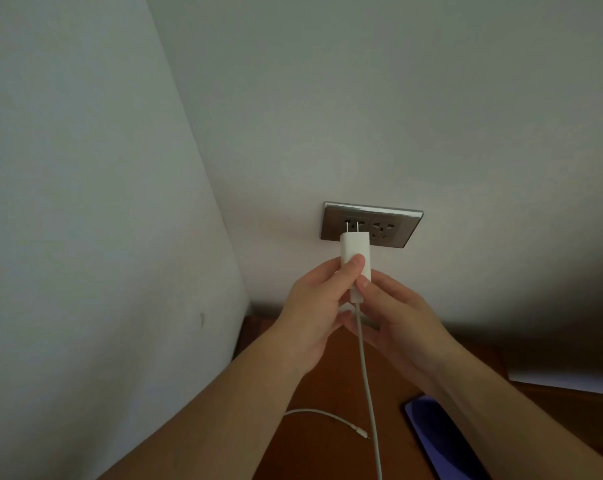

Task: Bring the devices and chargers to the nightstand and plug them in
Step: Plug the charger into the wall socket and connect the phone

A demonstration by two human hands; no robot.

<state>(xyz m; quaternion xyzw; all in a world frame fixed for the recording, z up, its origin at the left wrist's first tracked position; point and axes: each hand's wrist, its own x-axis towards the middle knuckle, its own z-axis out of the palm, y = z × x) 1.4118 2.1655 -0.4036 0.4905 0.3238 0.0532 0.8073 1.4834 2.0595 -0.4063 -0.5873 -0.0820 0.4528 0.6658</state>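
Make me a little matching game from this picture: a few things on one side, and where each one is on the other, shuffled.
Things:
1. charger
2. phone
3. cable tip
4. outlet

Places:
A. set in the wall
B. held in both hands, prongs at the left socket
C. lying loose on the nightstand, between the arms
D. flat on the nightstand, partly under the right forearm

Pairs: 1-B, 2-D, 3-C, 4-A

The left hand and right hand both grip the charger.
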